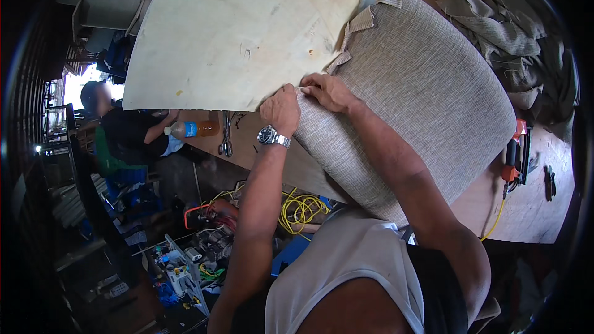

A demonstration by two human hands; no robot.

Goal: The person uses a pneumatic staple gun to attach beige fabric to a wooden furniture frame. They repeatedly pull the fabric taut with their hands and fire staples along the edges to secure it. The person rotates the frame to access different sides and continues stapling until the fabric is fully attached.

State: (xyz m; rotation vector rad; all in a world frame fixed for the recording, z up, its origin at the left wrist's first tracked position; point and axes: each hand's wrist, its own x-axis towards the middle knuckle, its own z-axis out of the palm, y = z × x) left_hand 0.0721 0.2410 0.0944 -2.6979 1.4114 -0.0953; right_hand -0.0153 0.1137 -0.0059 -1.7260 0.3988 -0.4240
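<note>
Fabric [427,80] is gripped by left hand [281,110] and right hand [330,93].

A pale panel [229,37] walls off the space beyond the left hand [281,111], and heaped fabric [508,34] closes the far right of the table [526,219]. Nearer, a red-and-black staple gun [512,159] — yellow hose [497,221] running off the edge — sits just beside the upholstered piece [433,80]; a bare strip opens between it and black pliers [549,182].

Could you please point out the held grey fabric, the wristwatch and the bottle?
Held grey fabric [427,86], head view: its broad middle.
Wristwatch [268,135], head view: its dial.
Bottle [192,128], head view: its blue label.
</note>
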